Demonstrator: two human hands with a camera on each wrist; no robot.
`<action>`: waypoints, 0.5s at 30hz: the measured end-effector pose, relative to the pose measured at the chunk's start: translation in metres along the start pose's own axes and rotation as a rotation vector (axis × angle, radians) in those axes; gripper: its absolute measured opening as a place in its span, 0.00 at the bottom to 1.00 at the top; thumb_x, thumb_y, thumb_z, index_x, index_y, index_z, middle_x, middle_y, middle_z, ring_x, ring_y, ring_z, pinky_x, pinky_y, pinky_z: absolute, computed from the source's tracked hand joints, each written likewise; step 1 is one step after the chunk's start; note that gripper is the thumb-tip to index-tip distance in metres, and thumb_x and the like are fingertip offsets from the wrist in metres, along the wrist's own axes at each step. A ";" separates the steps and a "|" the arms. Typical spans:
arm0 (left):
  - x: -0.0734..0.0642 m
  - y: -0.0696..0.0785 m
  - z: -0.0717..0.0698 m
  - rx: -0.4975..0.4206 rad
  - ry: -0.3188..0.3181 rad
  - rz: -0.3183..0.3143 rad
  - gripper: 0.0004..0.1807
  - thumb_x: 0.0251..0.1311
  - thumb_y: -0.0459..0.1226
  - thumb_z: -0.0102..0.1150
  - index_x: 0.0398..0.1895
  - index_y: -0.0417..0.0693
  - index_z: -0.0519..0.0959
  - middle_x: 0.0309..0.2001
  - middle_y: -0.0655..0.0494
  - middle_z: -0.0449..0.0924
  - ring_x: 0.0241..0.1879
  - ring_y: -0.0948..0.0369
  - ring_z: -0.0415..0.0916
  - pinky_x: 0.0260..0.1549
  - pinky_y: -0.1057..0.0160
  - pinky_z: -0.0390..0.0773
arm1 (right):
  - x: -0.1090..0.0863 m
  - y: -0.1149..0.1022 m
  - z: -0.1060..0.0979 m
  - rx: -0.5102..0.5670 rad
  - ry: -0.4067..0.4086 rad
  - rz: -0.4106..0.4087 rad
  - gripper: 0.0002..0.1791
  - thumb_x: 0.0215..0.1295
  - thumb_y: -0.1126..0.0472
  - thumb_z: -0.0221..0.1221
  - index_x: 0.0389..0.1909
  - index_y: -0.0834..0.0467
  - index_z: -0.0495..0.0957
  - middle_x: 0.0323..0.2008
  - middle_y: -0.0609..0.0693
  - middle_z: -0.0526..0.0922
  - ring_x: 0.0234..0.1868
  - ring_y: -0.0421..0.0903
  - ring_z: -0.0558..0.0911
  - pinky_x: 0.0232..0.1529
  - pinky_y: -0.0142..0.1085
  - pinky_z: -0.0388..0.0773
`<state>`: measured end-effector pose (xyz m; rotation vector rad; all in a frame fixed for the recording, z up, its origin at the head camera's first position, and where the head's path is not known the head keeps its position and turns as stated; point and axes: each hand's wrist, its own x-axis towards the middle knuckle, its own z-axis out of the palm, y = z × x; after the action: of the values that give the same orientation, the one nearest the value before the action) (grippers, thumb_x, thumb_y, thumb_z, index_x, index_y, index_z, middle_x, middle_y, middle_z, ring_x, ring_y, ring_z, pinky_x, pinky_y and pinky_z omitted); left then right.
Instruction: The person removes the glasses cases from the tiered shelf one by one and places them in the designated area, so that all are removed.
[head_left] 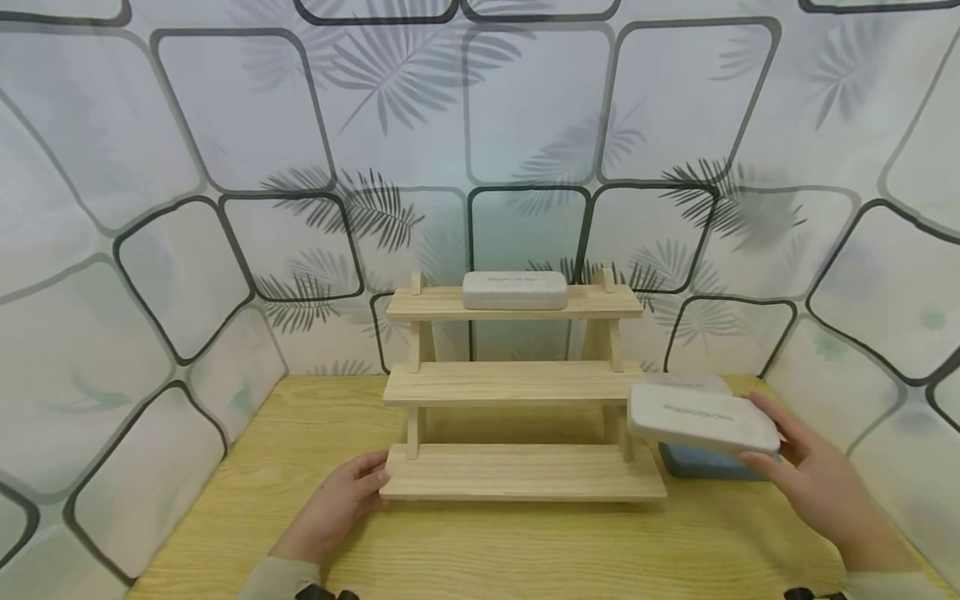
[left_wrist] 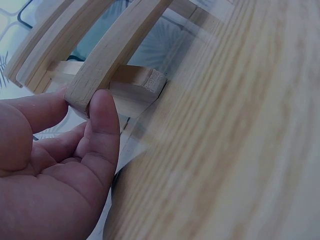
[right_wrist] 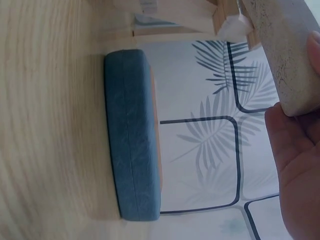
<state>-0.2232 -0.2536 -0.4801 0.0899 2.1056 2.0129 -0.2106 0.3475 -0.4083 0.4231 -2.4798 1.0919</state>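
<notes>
A three-tier wooden display stand (head_left: 517, 383) stands on the table. At the left end of its lowest shelf, my left hand (head_left: 341, 500) pinches the board (left_wrist: 97, 75) between thumb and fingers. My right hand (head_left: 821, 479) grips a white glasses case (head_left: 701, 417) with printed lettering by its right end. That case is held in the air beside the middle shelf's right end; its underside (right_wrist: 287, 55) shows in the right wrist view. Another white case (head_left: 514, 290) lies on the top shelf. Below the held one, a blue case (head_left: 712, 462) rests on the table, partly hidden.
Behind the held case, part of a pale case (head_left: 686, 382) shows. The right wrist view has an orange-pink edge (right_wrist: 156, 135) behind the blue case. A patterned curtain (head_left: 420, 142) encloses the wood-grain table (head_left: 525, 550) at the back and sides.
</notes>
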 end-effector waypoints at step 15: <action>-0.001 0.000 0.000 0.004 -0.001 0.009 0.34 0.77 0.40 0.51 0.74 0.23 0.55 0.66 0.30 0.66 0.57 0.50 0.75 0.50 0.56 0.80 | -0.022 0.028 -0.010 -0.024 -0.015 0.067 0.44 0.66 0.63 0.68 0.80 0.47 0.58 0.62 0.21 0.61 0.51 0.15 0.69 0.38 0.18 0.76</action>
<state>-0.2219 -0.2538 -0.4799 0.1018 2.1126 2.0126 -0.2010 0.3755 -0.4299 0.3447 -2.5339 1.0877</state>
